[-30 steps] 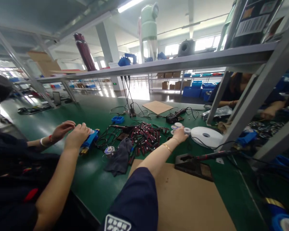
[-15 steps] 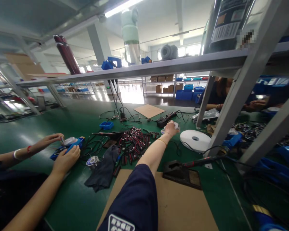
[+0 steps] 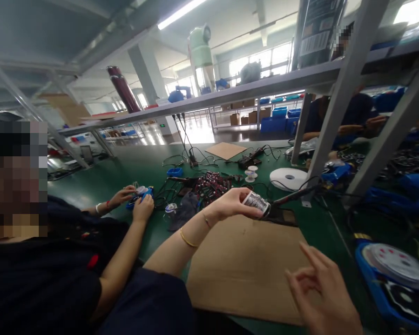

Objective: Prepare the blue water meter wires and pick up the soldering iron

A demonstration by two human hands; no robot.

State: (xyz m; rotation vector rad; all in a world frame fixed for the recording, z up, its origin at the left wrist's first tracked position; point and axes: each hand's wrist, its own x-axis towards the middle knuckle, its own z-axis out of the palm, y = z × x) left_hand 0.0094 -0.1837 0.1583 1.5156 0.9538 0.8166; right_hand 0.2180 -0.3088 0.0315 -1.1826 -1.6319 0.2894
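Observation:
A small spool of solder wire [image 3: 257, 204], silvery with clear flanges, is tilted in the grasp of my left hand [image 3: 233, 204]. That hand hovers above the far edge of a brown cardboard sheet [image 3: 244, 270]. Over the sheet's right side is my right hand [image 3: 321, 291], empty, its fingers apart. Partly hidden behind the spool, a soldering iron [image 3: 293, 195] rests in its dark stand [image 3: 282, 217]. Several small white spools [image 3: 251, 174] are stacked farther back, beside a large white reel [image 3: 289, 179].
A co-worker's hands [image 3: 141, 200] handle a blue part at left. Red-and-black pieces [image 3: 212, 186] lie piled near a dark cloth [image 3: 185, 211]. At right sits a blue device with a round clear cover [image 3: 398, 265]. Grey shelf posts [image 3: 349, 93] rise on the right.
My left hand has come back from the small spools toward me, now with the solder spool in it. My right hand has entered at lower right. The view has shifted left.

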